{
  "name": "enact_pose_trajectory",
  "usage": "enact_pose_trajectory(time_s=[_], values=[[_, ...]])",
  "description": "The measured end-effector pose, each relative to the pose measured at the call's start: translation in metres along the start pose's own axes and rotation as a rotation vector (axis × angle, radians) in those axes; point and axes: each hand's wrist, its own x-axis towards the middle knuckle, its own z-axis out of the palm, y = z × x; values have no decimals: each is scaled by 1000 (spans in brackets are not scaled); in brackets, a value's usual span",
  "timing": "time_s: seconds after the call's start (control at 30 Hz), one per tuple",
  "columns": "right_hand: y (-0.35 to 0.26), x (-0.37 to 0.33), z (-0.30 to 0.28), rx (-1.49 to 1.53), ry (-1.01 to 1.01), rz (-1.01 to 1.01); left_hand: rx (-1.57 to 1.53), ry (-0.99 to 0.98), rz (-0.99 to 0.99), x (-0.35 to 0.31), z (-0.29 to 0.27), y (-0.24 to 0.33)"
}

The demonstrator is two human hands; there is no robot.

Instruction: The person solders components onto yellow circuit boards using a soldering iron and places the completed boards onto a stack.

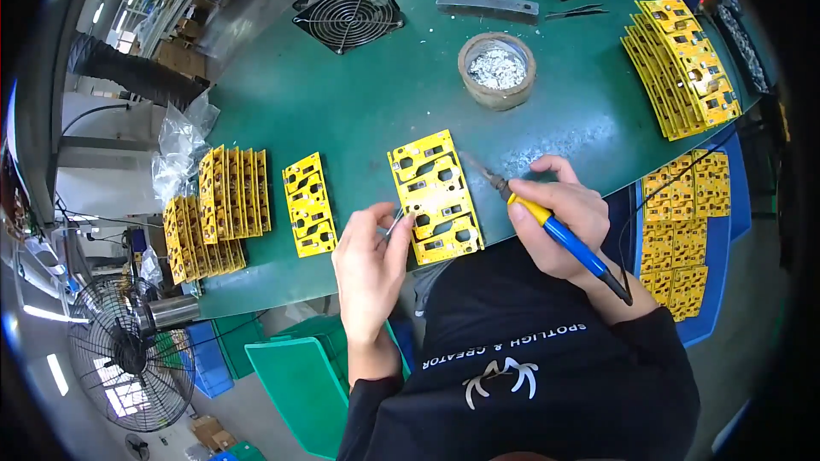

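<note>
My right hand [559, 213] is closed round a soldering iron [559, 237] with a blue and yellow handle. The iron's tip points up and left, just beyond the right edge of a yellow circuit board panel [438, 201] lying flat at the table's near edge. At that panel's left edge is my left hand [369, 260], thumb and forefinger pinched on a thin silvery piece [395, 221] too small to name surely. To the left of this hand lies a narrower yellow board panel [301, 215].
Rows of upright yellow boards [235, 196] stand at the left, and another stack [679, 68] at the far right. Beyond the panel are a round pot [498, 94] of silvery bits, a small fan [348, 13], a metal bar [487, 7] and tweezers [577, 11]. A blue bin [707, 290] holds more boards.
</note>
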Motion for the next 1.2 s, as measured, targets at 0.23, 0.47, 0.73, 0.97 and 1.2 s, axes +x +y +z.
enact_pose_trajectory(time_s=[0.23,0.47,0.73,0.97,1.2], values=[[-11,1,-2,35,-109,14,-3,83,316,8,12,1],[-14,1,7,35,-112,-22,104,142,416,5,31,11],[-12,1,2,21,-117,-16,141,196,394,0,30,14],[-7,-3,7,41,-69,-5,77,243,307,-9,15,-6],[-6,-10,16,-40,-169,-33,-102,107,-29,-23,13,-17]])
